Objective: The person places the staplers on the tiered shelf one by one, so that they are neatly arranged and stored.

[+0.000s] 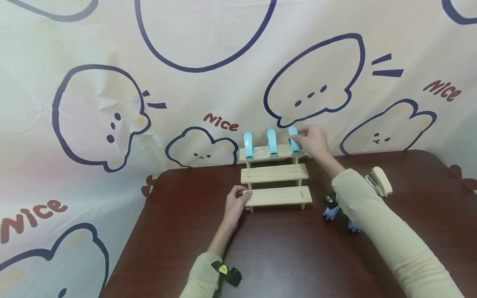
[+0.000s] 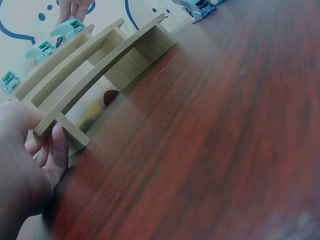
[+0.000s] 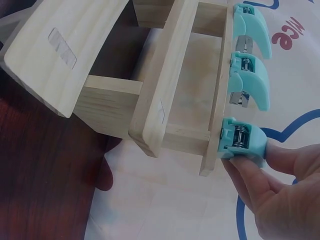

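A three-tier wooden step rack [image 1: 275, 174] stands at the back of the table. On its top tier are three light blue staplers, upright in a row: a left one [image 1: 248, 145], a middle one [image 1: 272, 142] and a right one [image 1: 293, 140]. My right hand [image 1: 314, 140] pinches the right stapler between thumb and fingers; in the right wrist view that stapler [image 3: 243, 139] sits at the tier's end. With my left hand [image 1: 235, 205] I grip the left end of the lowest tier, thumb on top and fingers beneath, as the left wrist view shows.
To the right lies a cream stapler [image 1: 381, 181] on the dark brown table [image 1: 283, 248]. Two blue objects, one here [image 1: 331, 212] and another [image 1: 354, 226], lie partly hidden by my right sleeve. A printed cloth [image 1: 208, 95] hangs directly behind the rack.
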The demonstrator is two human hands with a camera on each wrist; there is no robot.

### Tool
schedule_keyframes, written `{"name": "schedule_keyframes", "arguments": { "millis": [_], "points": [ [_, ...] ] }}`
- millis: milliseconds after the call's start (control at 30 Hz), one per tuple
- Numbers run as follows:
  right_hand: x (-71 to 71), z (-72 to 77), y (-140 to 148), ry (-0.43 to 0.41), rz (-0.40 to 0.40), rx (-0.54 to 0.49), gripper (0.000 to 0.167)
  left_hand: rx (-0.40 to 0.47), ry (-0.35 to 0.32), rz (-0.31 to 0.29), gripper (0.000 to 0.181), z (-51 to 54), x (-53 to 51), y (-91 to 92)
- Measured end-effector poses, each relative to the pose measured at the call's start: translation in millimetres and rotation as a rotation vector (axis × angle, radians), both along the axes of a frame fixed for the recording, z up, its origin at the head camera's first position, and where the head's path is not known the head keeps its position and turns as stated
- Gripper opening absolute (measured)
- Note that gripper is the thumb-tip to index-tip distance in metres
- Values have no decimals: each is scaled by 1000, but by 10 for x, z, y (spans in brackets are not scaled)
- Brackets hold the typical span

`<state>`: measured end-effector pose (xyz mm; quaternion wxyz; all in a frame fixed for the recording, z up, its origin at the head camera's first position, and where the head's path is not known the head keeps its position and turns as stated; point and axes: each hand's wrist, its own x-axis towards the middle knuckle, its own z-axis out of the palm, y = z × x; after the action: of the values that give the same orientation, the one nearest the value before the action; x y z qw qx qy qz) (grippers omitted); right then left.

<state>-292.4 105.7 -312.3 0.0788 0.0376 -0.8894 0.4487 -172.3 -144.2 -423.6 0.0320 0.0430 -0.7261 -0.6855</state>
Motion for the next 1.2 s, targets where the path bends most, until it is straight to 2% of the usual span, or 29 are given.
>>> {"name": "schedule_keyframes", "arguments": {
  "millis": [467,667,1200],
  "points": [
    [-19,-3,-41,6,23,0,33,7,-9,4,25,9,3,-18],
    [-25,-5,-63,13,6,17,32,11,-7,6,25,-7,-3,-12],
    [-35,33,-35,-49,0,0,31,20,0,-1,23,-28,-16,-1]
  ]
}}
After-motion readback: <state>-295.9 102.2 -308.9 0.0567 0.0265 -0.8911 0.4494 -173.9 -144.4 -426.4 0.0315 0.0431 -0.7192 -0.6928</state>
